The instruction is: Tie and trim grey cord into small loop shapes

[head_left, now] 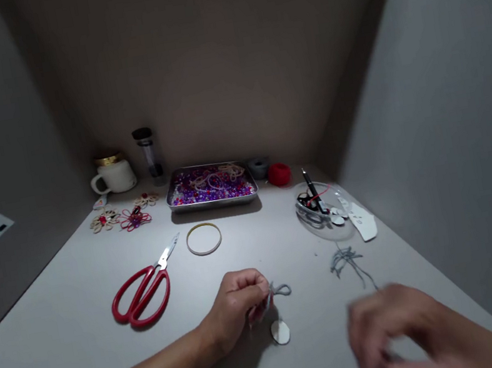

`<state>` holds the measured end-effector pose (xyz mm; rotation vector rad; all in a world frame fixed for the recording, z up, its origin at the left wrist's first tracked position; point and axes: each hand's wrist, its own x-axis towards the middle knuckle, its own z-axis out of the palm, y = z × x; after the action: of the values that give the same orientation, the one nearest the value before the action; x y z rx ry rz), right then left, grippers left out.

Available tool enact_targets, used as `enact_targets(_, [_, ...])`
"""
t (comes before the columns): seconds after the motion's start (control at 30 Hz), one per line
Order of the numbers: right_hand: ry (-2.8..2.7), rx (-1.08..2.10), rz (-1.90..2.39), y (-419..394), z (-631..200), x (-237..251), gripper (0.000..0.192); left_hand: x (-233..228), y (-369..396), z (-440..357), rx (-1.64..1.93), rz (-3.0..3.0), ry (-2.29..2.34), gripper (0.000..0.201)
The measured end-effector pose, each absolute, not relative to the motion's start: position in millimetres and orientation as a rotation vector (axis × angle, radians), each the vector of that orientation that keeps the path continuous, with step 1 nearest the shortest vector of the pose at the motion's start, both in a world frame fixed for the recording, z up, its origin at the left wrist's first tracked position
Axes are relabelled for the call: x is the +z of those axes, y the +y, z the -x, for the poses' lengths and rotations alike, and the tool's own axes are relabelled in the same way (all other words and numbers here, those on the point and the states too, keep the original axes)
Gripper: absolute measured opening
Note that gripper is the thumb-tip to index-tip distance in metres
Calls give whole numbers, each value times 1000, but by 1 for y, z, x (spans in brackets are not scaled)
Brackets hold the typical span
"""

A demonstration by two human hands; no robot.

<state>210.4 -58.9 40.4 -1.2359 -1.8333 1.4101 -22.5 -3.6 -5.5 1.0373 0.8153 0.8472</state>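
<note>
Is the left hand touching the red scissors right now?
Apart. The head view shows bare table between the left hand, which pinches a grey cord loop, and the red scissors lying off to its left.

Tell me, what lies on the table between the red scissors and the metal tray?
A thin ring lies flat there, apart from red scissors and tray, in the head view.

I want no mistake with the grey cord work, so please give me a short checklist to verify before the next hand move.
1. Left hand pinches the looped grey cord: ok.
2. White disc lies free beside that hand: ok.
3. Right hand is steady: cannot tell, it is blurred.
4. Spare grey cord lies loose near the right hand: ok.
5. Red scissors lie shut, apart from both hands: ok.
</note>
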Motion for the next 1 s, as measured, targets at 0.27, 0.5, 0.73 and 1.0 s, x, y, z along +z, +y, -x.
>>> enact_targets(0.27, [-1470,1924,961,-6,-173,7,35,-2,0,23,805,-947,857,26])
enact_targets(0.5, [-1291,1841,1118,1,-155,-6,39,6,5,22,672,-949,861,39])
enact_targets(0.73, [-1243,1858,1077,1,-147,-11,31,4,6,23,612,-982,884,40])
enact_targets(1.0, [-1164,1903,1167,4,-147,-8,28,-3,9,20,656,-932,867,33])
